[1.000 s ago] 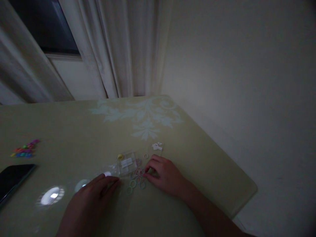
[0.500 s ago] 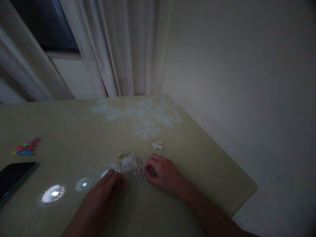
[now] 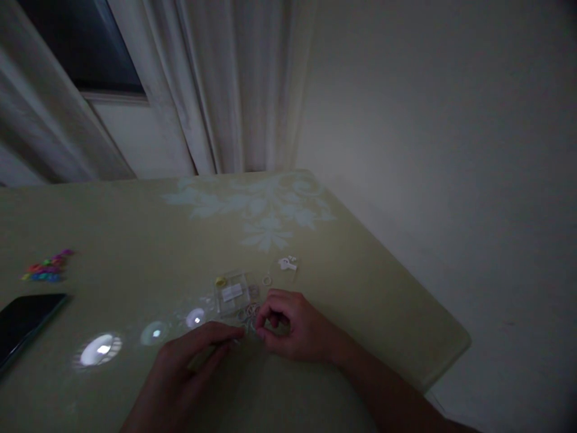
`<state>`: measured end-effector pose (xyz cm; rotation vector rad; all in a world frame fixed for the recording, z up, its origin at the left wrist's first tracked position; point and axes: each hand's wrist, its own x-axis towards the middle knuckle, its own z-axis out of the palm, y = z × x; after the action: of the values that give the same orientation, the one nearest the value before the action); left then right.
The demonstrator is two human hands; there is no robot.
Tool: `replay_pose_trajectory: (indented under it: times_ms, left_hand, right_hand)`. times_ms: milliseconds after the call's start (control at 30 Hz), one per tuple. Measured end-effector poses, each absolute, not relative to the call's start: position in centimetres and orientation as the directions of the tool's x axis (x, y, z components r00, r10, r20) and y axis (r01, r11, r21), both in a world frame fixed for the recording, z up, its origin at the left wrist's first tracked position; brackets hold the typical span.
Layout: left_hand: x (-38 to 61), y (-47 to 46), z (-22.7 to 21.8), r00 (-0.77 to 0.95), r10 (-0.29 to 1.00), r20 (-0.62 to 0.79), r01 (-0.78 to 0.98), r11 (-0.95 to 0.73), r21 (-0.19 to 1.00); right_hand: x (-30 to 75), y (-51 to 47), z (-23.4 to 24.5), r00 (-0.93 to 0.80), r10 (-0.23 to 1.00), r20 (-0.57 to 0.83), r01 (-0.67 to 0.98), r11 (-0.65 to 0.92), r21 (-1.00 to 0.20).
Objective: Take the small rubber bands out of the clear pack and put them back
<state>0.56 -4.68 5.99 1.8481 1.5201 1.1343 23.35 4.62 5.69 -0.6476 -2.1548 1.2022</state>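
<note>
Small pale rings, possibly little hair bands (image 3: 249,310), lie in a loose heap on the table. My left hand (image 3: 192,358) is at their near left side, thumb and fingertips pinched; something tiny and pale shows at the tips. Just right of the heap, my right hand (image 3: 300,328) has its thumb and forefinger closed together over the nearest rings. Whatever it grips is too small to make out. A flat clear plastic case (image 3: 232,293) with a white label lies behind the heap, a small yellow item (image 3: 220,281) at its far left corner. One ring (image 3: 267,281) lies apart behind my right hand.
Small white pieces (image 3: 287,264) lie beyond my right hand. At the left are a black phone (image 3: 29,325) and a pile of bright coloured bits (image 3: 47,268). The glossy table (image 3: 360,288) meets a wall on the right and curtains (image 3: 234,90) behind.
My left hand has moved right to the rings, its fingers now stretched toward my right hand. My right hand has come slightly nearer and left, covering part of the heap.
</note>
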Motion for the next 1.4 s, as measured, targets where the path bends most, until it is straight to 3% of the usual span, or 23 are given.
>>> replay_pose_trajectory:
  times_ms: [233,367,500,733,1033,1133,1233,1300,1400]
  left_hand:
    - [0.4,-5.1,4.7,0.084,0.891,0.446,0.572,-0.409,0.711]
    - [0.7,-5.2,5.2,0.101,0.882,0.459,0.532,-0.438,0.724]
    - [0.9,-5.3,5.8,0.036,0.927,0.372,0.561,-0.327,0.76]
    - [1.1,-5.9,5.9,-0.066,0.956,0.284,0.576,-0.196,0.794]
    - [1.2,-5.6,5.4,-0.076,0.952,0.297,0.569,-0.203,0.797]
    - [1.3,-5.8,5.2,-0.084,0.954,0.289,0.566,-0.193,0.802]
    - [1.3,-5.8,5.2,-0.069,0.954,0.291,0.575,-0.2,0.793]
    - [1.2,-5.7,5.1,-0.053,0.944,0.327,0.577,-0.238,0.781]
    - [1.1,-5.6,5.1,0.012,0.915,0.404,0.561,-0.34,0.755]
  right_hand:
    - [22.7,4.1,5.8,-0.713,0.656,0.248,0.085,0.432,-0.898]
    - [22.6,3.8,5.8,-0.705,0.669,0.235,0.081,0.405,-0.911]
    - [22.8,4.1,5.8,-0.723,0.658,0.212,0.134,0.434,-0.891]
    - [23.4,5.3,4.9,-0.807,0.577,0.127,0.392,0.683,-0.617]
    - [22.4,4.1,4.6,-0.837,0.533,0.127,0.486,0.83,-0.275]
    - [22.3,4.1,4.1,-0.827,0.542,0.148,0.505,0.833,-0.228]
    - [22.6,4.5,4.1,-0.791,0.592,0.154,0.535,0.792,-0.292]
    - [22.9,4.8,4.6,-0.763,0.627,0.159,0.51,0.734,-0.449]
    - [23.0,4.7,5.3,-0.738,0.643,0.205,0.316,0.597,-0.737]
